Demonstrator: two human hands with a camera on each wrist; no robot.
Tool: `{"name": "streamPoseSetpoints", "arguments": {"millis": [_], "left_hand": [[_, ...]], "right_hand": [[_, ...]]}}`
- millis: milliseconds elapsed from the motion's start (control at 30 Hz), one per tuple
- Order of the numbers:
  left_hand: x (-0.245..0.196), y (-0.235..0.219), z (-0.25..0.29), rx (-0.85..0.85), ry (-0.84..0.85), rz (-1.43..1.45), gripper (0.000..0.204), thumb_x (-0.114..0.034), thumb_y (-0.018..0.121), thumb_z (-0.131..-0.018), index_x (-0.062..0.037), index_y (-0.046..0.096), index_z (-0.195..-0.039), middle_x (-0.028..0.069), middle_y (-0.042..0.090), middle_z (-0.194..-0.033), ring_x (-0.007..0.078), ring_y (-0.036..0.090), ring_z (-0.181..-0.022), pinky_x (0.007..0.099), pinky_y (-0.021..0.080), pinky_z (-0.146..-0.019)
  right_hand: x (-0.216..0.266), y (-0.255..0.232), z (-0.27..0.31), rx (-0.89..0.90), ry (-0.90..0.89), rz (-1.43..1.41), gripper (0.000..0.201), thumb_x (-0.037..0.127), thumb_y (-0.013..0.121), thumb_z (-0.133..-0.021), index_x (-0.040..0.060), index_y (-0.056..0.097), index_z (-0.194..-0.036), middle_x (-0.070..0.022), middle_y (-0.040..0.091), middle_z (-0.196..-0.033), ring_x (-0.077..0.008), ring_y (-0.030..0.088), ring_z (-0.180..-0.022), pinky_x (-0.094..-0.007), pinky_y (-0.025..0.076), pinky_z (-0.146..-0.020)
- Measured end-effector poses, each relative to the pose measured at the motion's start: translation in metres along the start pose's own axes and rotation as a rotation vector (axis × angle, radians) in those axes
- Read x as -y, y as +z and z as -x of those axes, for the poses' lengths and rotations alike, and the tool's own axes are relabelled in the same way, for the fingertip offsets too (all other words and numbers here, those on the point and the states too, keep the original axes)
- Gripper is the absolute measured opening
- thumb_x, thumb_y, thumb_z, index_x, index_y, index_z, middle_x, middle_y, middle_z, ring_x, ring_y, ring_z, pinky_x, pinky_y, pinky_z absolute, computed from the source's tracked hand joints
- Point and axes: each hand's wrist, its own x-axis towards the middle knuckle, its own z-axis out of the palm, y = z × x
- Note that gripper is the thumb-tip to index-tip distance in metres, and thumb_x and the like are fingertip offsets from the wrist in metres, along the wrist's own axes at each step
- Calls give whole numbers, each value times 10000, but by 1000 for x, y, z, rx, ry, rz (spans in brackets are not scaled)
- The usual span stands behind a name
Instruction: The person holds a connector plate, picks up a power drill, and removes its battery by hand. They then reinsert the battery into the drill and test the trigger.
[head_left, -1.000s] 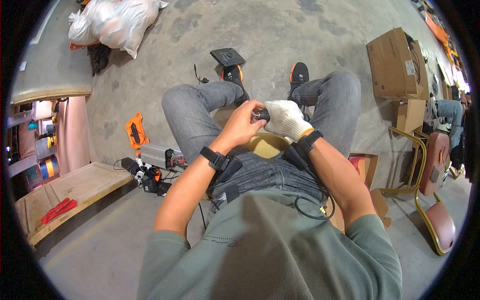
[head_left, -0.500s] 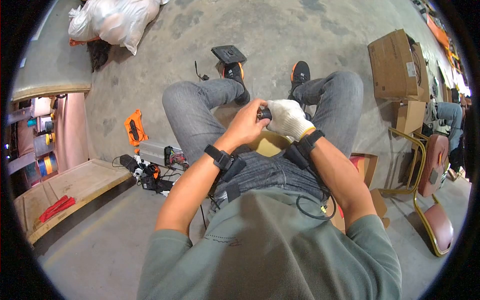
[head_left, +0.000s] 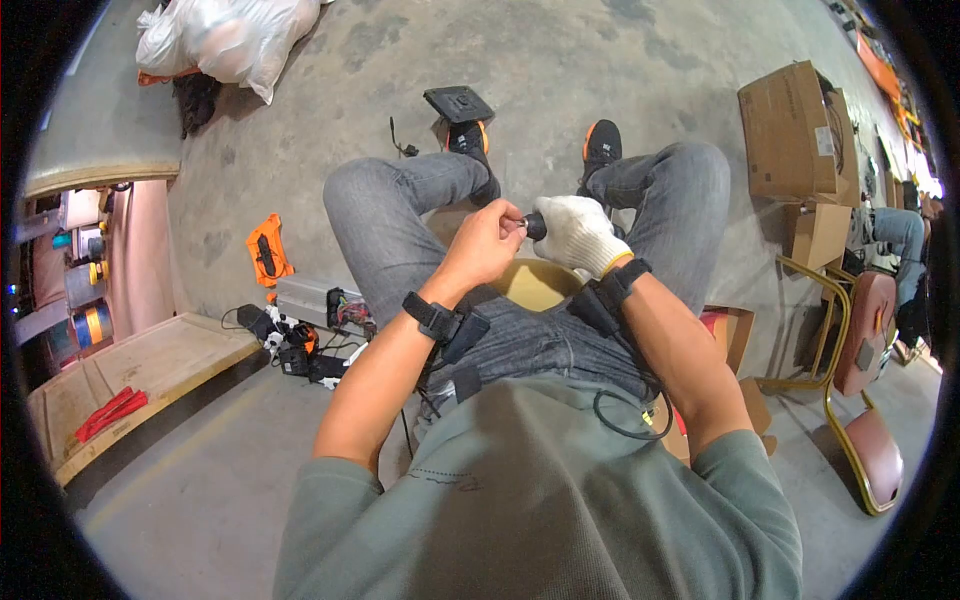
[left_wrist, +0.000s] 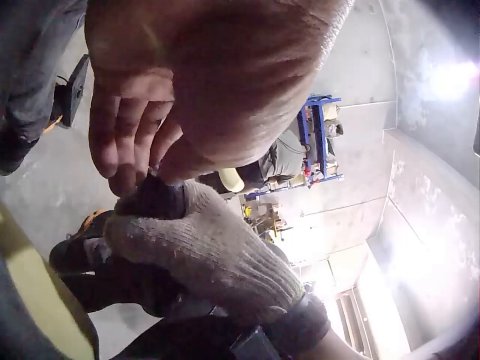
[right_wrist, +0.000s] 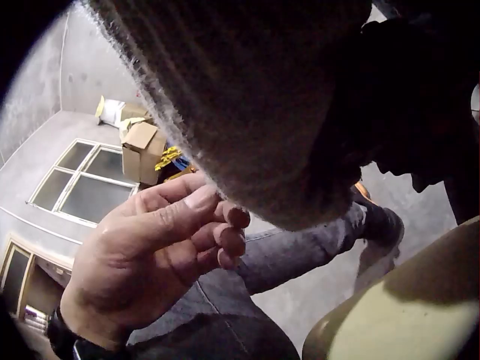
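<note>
My right hand point(head_left: 580, 234), in a white knit glove, grips a black drill-like tool whose round nose point(head_left: 537, 226) points left toward my other hand. Most of the tool's body is hidden behind the glove in the head view. My bare left hand point(head_left: 487, 240) has its thumb and fingertips together right at that nose, pinching a small thin piece mostly covered by the fingers. From the left wrist, the dark nose point(left_wrist: 154, 199) shows just under the fingertips, with the glove point(left_wrist: 202, 255) wrapped beside it. Both hands are above a yellow seat point(head_left: 535, 284) between the thighs.
A black flat device point(head_left: 459, 104) lies by the left shoe. Orange plastic part point(head_left: 268, 252), metal case point(head_left: 303, 300) and tangled cables sit at left, beside a low wooden bench point(head_left: 150, 365) with red gloves point(head_left: 111, 414). Cardboard boxes point(head_left: 790, 135) and a chair point(head_left: 865, 330) stand at right.
My left fingers have drawn back slightly left from around the black nose to a pinch at its tip. The gloved hand keeps its place, and the nose has turned more toward the left hand.
</note>
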Motion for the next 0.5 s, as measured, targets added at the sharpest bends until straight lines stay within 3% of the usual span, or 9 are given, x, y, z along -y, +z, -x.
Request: {"name": "streamPoseSetpoints", "arguments": {"millis": [267,500], "left_hand": [[-19,-5,5,11,-74,74,119,-55,634,-945,44,630,-1011,99,710,-858,158,717,-744,294,538,-668],[-7,-8,1,-43,125,-123,125,-96,622,-961,11,593,-903,68,664,-758,132,633,-657,308,502,-623]], "right_hand": [[2,-2,0,14,12,15,250,273,707,-783,66,670,-920,-185,703,-849,-372,703,-849,-458,549,-752],[2,2,-1,-11,8,0,230,256,704,-761,69,675,-890,-188,702,-836,-376,702,-845,-459,549,-754]]}}
